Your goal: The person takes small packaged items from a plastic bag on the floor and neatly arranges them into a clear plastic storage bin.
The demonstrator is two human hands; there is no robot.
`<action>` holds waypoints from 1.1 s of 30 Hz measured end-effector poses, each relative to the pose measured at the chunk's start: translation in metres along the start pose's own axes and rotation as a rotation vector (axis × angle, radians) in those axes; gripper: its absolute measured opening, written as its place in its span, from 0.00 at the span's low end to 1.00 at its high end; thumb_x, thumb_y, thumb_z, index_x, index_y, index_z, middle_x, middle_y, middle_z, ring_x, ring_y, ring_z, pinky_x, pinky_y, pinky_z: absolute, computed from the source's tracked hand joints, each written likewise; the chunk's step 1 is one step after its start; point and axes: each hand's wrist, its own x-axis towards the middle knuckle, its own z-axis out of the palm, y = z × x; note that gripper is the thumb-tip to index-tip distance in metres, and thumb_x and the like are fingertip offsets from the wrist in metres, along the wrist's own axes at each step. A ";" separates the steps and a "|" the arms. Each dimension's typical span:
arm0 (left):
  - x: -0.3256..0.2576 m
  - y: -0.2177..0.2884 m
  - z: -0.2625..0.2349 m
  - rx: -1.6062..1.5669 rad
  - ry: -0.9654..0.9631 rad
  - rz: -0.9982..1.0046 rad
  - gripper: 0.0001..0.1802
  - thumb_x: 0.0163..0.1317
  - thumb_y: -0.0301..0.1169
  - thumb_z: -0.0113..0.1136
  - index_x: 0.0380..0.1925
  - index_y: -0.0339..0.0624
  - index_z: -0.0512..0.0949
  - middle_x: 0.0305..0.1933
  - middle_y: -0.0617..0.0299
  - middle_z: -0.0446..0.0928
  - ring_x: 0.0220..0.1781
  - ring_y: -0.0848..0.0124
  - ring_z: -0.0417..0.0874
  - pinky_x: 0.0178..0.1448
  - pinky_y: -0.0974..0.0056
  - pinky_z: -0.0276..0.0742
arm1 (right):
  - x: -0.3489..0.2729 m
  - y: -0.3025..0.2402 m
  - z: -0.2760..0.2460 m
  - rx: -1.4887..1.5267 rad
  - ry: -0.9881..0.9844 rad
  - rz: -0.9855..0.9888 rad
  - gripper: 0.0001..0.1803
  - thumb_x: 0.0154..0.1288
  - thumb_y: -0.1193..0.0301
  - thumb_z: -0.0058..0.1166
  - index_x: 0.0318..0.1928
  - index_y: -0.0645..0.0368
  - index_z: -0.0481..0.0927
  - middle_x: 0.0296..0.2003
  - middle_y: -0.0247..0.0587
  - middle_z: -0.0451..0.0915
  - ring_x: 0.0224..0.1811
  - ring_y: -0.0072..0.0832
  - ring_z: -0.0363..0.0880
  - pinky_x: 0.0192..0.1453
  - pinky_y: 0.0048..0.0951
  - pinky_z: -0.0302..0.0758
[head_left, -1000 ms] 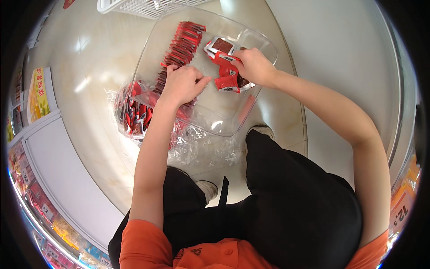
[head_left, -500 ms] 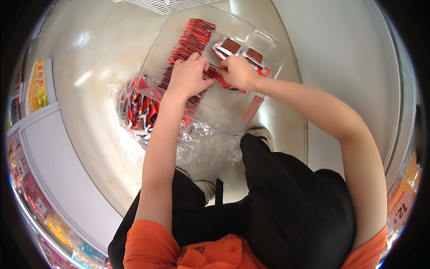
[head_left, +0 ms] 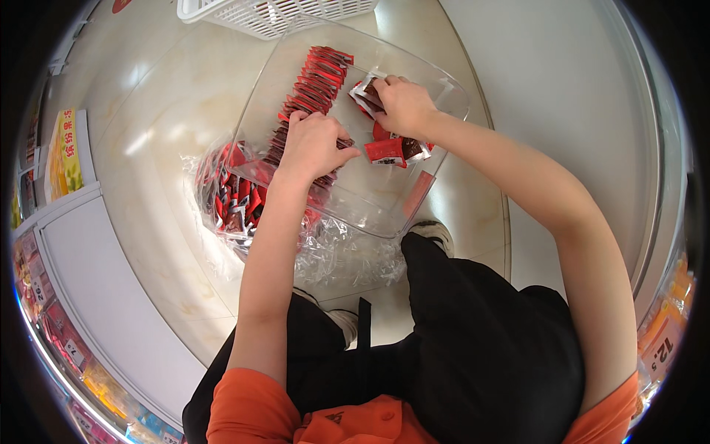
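A clear plastic bin (head_left: 384,203) lies on the floor ahead of my knees. Inside it runs a row of small red packets (head_left: 314,81) standing on edge. My left hand (head_left: 314,144) rests on the near end of that row, fingers curled over the packets. My right hand (head_left: 403,103) is further right in the bin, closed on a few red and silver packets (head_left: 366,90). More loose packets (head_left: 392,150) lie on the bin's bottom just below that hand. To the left, under the bin's edge, a clear plastic bag (head_left: 237,200) holds several more red packets.
A white plastic basket (head_left: 274,13) stands beyond the bin. A shop shelf (head_left: 66,244) with colourful goods runs along the left. Another shelf edge (head_left: 665,325) with orange price tags is at the right. The floor (head_left: 148,126) is glossy beige tile.
My right hand has moved up and away with packets from the loose pile. My left hand stays on the row, shifted slightly. The view has drifted down a little.
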 end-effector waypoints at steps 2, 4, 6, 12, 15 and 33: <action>0.003 0.000 0.001 -0.006 0.029 0.025 0.15 0.45 0.44 0.70 0.28 0.47 0.87 0.37 0.65 0.84 0.43 0.65 0.81 0.59 0.57 0.63 | 0.001 0.009 0.004 -0.061 -0.036 -0.037 0.21 0.54 0.71 0.60 0.49 0.65 0.74 0.46 0.55 0.78 0.52 0.44 0.77 0.52 0.40 0.77; 0.001 -0.001 0.001 -0.004 0.019 0.016 0.14 0.47 0.44 0.70 0.28 0.47 0.87 0.35 0.65 0.84 0.41 0.65 0.81 0.58 0.57 0.62 | 0.001 0.007 0.004 -0.043 -0.058 -0.039 0.21 0.54 0.72 0.59 0.48 0.66 0.73 0.45 0.56 0.78 0.51 0.45 0.78 0.52 0.40 0.77; 0.002 0.001 -0.003 -0.001 -0.022 -0.002 0.13 0.49 0.43 0.68 0.28 0.46 0.86 0.35 0.64 0.84 0.41 0.65 0.81 0.58 0.58 0.62 | -0.001 0.006 0.000 0.039 -0.061 0.017 0.18 0.54 0.75 0.58 0.47 0.65 0.73 0.46 0.56 0.79 0.51 0.46 0.78 0.51 0.41 0.77; 0.003 -0.005 0.006 -0.033 0.004 -0.004 0.08 0.56 0.37 0.64 0.28 0.46 0.86 0.34 0.65 0.84 0.40 0.66 0.81 0.57 0.58 0.61 | -0.001 0.022 -0.001 0.103 0.104 -0.041 0.14 0.64 0.73 0.48 0.48 0.67 0.72 0.38 0.58 0.81 0.39 0.51 0.82 0.44 0.45 0.78; 0.002 -0.011 0.014 -0.085 0.106 0.037 0.07 0.53 0.38 0.65 0.27 0.51 0.87 0.28 0.60 0.82 0.36 0.63 0.82 0.59 0.52 0.61 | -0.012 0.007 -0.014 0.332 0.159 -0.005 0.13 0.67 0.72 0.46 0.47 0.68 0.75 0.35 0.56 0.82 0.34 0.44 0.84 0.41 0.41 0.79; 0.002 -0.007 0.007 -0.086 0.055 -0.027 0.11 0.51 0.38 0.67 0.31 0.44 0.83 0.34 0.57 0.83 0.42 0.60 0.83 0.56 0.52 0.63 | -0.020 -0.021 -0.018 1.246 -0.251 0.317 0.19 0.60 0.74 0.49 0.54 0.61 0.71 0.36 0.39 0.79 0.34 0.27 0.81 0.38 0.30 0.81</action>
